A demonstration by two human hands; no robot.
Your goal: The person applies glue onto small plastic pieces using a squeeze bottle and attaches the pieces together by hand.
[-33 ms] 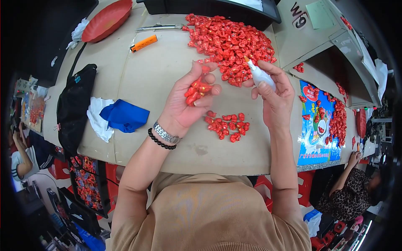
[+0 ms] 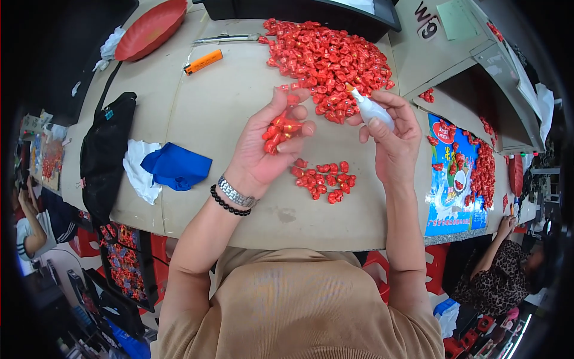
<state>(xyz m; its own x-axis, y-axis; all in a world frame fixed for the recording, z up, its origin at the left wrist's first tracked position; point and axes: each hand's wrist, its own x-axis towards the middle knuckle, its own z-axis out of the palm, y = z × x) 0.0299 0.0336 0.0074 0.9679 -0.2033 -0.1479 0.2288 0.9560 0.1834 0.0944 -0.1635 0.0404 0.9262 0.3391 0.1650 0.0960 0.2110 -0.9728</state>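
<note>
Several small shiny red pieces (image 2: 280,130) rest in my left hand (image 2: 263,134), whose palm is turned up and fingers curl around them. A watch and a dark beaded bracelet circle that wrist. My right hand (image 2: 394,131) grips a small white squeeze bottle (image 2: 375,112) with an orange-brown tip, which points up and to the left. Behind both hands spreads a large heap of the red pieces (image 2: 329,60). A smaller loose group of them (image 2: 326,179) lies on the table between my forearms.
On the left are a red dish (image 2: 149,30), an orange box cutter (image 2: 204,62), a black bag (image 2: 107,155) and a blue cloth (image 2: 179,167). Metal tweezers (image 2: 224,38) lie by the heap. A black tray (image 2: 299,11), a grey cabinet (image 2: 442,54) and a blue printed sheet (image 2: 442,203) border the work area.
The view has shifted very slightly. Both hands keep nearly the same place and grip, with the bottle's tip a touch further left.
</note>
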